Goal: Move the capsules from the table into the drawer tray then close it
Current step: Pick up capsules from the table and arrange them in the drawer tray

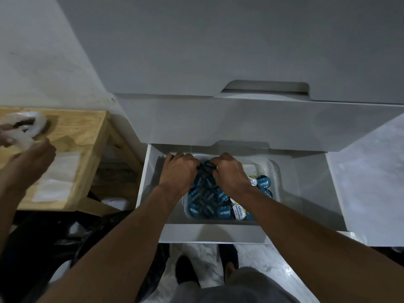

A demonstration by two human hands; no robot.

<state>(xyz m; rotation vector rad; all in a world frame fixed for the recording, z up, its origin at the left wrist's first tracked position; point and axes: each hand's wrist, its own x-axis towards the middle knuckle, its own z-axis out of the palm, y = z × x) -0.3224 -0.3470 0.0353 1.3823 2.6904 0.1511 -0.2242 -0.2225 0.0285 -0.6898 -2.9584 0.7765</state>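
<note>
Overlapping teal-lidded capsules (224, 212) in clear tray (276, 171)

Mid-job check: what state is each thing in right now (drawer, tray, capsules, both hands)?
Drawer: pulled open.
Tray: inside the drawer, nearly full.
Capsules: piled in the tray.
Left hand: over the tray, fingers curled round capsules.
Right hand: over the tray, fingers curled round capsules.

Fingertips of left hand (178, 171) and right hand (229, 171) buried among capsules (209, 200), grip unclear, third hand (32, 158) blurred, cropped
</note>
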